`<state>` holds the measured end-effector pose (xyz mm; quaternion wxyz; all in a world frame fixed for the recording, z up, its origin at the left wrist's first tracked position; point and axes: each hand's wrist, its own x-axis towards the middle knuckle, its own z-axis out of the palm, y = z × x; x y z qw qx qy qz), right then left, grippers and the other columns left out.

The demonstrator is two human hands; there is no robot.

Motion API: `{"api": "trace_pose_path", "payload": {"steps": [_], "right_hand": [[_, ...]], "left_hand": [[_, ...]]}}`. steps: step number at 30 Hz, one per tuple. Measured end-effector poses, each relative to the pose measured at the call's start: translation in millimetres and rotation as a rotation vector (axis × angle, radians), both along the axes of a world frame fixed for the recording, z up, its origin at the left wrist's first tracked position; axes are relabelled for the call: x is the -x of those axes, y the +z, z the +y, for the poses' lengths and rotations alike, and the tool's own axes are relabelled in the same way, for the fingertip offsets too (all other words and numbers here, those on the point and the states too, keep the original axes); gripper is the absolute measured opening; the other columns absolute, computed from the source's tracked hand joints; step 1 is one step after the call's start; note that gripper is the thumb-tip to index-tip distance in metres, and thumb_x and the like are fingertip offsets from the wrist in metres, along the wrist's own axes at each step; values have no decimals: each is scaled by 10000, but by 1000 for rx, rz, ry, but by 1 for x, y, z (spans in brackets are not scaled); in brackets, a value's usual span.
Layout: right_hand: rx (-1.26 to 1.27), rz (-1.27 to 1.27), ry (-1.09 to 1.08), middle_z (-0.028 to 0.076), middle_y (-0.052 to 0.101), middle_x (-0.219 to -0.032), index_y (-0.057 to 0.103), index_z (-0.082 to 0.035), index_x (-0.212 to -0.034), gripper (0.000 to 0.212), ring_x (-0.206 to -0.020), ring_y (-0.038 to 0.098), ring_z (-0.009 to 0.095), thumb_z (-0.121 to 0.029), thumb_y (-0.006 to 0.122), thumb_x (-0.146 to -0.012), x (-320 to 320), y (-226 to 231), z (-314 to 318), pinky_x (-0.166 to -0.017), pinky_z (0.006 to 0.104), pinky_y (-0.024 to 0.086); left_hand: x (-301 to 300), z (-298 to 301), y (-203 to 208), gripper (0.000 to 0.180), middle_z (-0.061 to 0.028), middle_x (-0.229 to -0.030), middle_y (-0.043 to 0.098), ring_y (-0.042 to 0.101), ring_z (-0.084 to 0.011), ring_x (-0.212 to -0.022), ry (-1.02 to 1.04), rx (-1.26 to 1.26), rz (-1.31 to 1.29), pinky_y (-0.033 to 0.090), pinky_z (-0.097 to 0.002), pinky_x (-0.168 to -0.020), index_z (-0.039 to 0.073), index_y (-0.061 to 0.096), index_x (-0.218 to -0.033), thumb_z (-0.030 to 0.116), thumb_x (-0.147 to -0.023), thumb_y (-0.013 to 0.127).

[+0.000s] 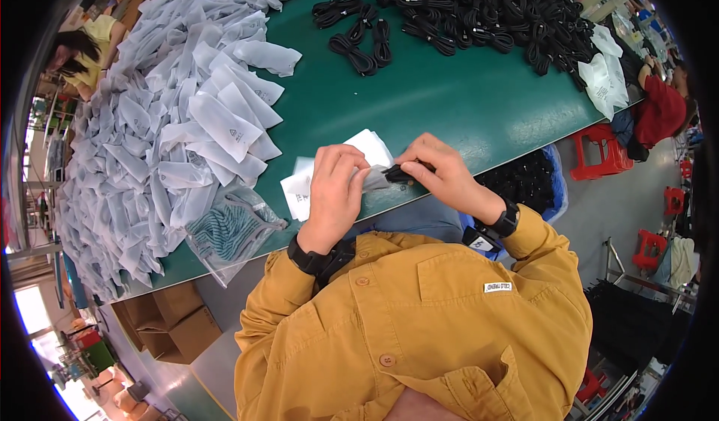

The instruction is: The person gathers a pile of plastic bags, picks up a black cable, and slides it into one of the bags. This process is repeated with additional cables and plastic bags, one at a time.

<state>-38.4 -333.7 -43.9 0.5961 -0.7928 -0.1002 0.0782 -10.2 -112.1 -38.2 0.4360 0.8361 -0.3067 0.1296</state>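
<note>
Near the table's front edge my left hand (333, 190) is closed, its fingers pinching a translucent frosted plastic bag (372, 180). My right hand (443, 172) grips a black coiled cable (398, 172) at the mouth of that bag. One end of the cable appears to lie inside the bag; the fingers hide the rest. Under and beside my left hand lie flat white bags (368, 148). To the left spreads a big heap of frosted bags (135, 159) with things in them. Black coiled cables (479, 9) are piled at the far side of the green table (329, 107).
A clear bag with teal striped material (232, 230) lies at the table's front edge. Right of my lap stands a blue-lined bin (556, 185) of black items. Red stools (599, 151) stand on the right, a cardboard box (176, 324) below left. Other people sit far left and right.
</note>
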Motion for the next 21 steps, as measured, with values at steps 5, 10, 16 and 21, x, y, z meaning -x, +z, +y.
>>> {"api": "trace_pose_path", "payload": {"steps": [5, 10, 16, 21], "right_hand": [[210, -697, 118, 106, 549, -1048, 613, -42, -1106, 290, -865, 563, 182, -15, 697, -829, -10, 14, 12, -719, 266, 491], [-255, -411, -89, 135, 535, -1119, 677, -64, -1114, 374, -910, 562, 231, 13, 747, -754, -11, 22, 35, -750, 307, 498], [55, -738, -1, 143, 529, -1163, 688, -48, -1057, 331, -928, 572, 229, 31, 749, -741, -23, 43, 34, -774, 306, 515], [107, -784, 83, 147, 529, -1166, 670, -28, -997, 259, -916, 585, 232, 27, 740, -753, -26, 38, 40, -753, 314, 526]], "left_hand": [[-4, 1, 9, 94, -100, -1039, 600, 575, -254, -961, -21, 40, 90, 469, -346, -841, 17, 575, -904, -22, -843, 635], [-9, 6, 21, 50, -91, -1158, 580, 551, -180, -1050, -160, 518, 652, 449, -329, -920, 20, 563, -924, 49, -923, 604], [-14, 7, 30, 88, -103, -1213, 562, 536, -160, -1080, -293, 949, 1010, 439, -307, -946, 21, 558, -952, 106, -966, 576], [-16, 5, 27, 127, -118, -1220, 569, 585, -169, -1046, -291, 1009, 1055, 496, -312, -907, 11, 553, -997, 137, -983, 557]]}}
